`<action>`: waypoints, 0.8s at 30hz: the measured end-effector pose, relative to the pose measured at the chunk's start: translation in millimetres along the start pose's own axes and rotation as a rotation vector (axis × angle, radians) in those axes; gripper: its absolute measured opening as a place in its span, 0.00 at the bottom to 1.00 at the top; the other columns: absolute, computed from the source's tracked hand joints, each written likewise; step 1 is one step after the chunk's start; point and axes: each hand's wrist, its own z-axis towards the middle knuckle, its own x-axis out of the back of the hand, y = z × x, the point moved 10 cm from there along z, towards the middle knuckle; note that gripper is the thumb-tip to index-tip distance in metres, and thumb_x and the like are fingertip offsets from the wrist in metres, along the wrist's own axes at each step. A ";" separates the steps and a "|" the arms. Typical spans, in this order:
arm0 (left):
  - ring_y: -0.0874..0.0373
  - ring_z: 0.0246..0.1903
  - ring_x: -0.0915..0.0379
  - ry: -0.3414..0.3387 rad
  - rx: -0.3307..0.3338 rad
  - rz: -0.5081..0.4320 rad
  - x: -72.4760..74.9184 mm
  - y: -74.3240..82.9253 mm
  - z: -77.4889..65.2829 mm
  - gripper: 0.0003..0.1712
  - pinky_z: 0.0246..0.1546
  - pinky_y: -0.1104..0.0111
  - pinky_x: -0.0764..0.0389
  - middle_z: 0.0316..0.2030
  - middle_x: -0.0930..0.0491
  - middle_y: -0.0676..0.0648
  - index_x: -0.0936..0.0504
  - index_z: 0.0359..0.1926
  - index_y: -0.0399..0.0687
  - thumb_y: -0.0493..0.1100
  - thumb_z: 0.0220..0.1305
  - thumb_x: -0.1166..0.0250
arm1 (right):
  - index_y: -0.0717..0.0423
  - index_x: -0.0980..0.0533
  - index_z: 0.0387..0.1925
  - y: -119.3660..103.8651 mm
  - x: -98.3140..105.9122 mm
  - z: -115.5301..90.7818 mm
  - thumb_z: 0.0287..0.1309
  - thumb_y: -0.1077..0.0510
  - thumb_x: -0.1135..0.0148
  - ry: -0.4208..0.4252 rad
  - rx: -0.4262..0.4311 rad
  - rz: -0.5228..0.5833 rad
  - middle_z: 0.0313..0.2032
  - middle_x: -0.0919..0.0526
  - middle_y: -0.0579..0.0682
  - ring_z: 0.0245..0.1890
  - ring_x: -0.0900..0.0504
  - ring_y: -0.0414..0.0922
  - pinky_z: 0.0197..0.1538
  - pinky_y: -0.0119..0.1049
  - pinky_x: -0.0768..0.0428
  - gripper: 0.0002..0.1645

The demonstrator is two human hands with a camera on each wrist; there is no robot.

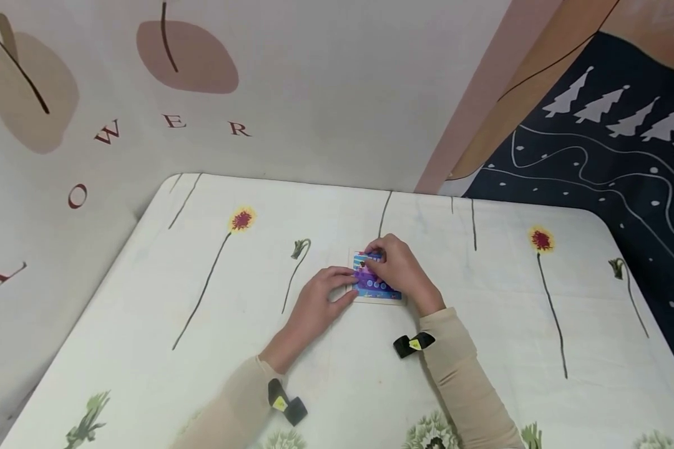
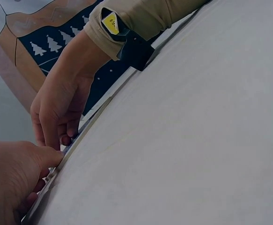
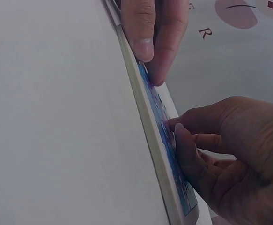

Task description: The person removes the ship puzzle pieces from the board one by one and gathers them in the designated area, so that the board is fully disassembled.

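On the flower-printed table [image 1: 345, 380], thumb and forefinger of the right hand [image 1: 399, 269] were narrow over the picture board [image 1: 379, 292], any pinched piece indiscernible; left hand [image 1: 316, 300] relaxed at its left edge. Board, pale-rimmed [image 3: 151, 132], lay toward the table's far edge. Step judged: piece adjustment; next needed steady left-hand support.

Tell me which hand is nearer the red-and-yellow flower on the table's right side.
Right. The right hand is over the colorful panel, to the left of the flower; the left hand is farther away, at the panel's left side.
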 end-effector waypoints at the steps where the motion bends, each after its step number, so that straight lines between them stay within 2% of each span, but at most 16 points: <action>1: 0.50 0.60 0.22 0.001 0.000 -0.001 0.0 -0.1 0.0 0.14 0.65 0.56 0.23 0.56 0.16 0.48 0.10 0.51 0.43 0.42 0.66 0.27 | 0.62 0.16 0.46 -0.4 0.0 0.2 0.67 0.61 0.32 0.000 0.003 -0.003 0.41 0.22 0.56 0.31 0.27 0.45 0.33 0.35 0.26 0.10; 12: 0.51 0.60 0.23 0.000 0.010 -0.014 -0.4 -0.6 0.5 0.14 0.65 0.57 0.24 0.56 0.16 0.48 0.10 0.51 0.43 0.42 0.66 0.27 | 0.62 0.17 0.47 0.4 -0.2 -0.2 0.66 0.60 0.32 0.001 -0.002 -0.026 0.48 0.22 0.57 0.36 0.26 0.48 0.38 0.38 0.24 0.11; 16: 0.51 0.60 0.23 0.002 0.004 -0.014 -0.1 0.3 0.1 0.14 0.65 0.58 0.23 0.56 0.16 0.49 0.10 0.51 0.43 0.42 0.66 0.27 | 0.62 0.18 0.46 0.3 0.5 -0.4 0.66 0.60 0.32 0.013 0.014 -0.016 0.47 0.22 0.56 0.34 0.27 0.47 0.36 0.37 0.24 0.11; 20: 0.51 0.60 0.22 0.009 -0.005 -0.016 0.9 1.6 -0.2 0.14 0.65 0.57 0.23 0.55 0.16 0.48 0.10 0.50 0.43 0.42 0.66 0.27 | 0.60 0.17 0.42 2.3 1.8 -1.1 0.65 0.63 0.32 0.030 0.016 0.023 0.44 0.19 0.55 0.30 0.27 0.45 0.33 0.35 0.25 0.06; 24: 0.50 0.60 0.22 0.009 -0.002 -0.013 0.6 1.1 -0.2 0.14 0.64 0.57 0.23 0.55 0.16 0.48 0.10 0.50 0.42 0.42 0.66 0.27 | 0.60 0.16 0.45 3.6 2.1 -1.2 0.65 0.64 0.33 0.039 0.018 0.045 0.44 0.17 0.54 0.29 0.26 0.44 0.32 0.35 0.25 0.09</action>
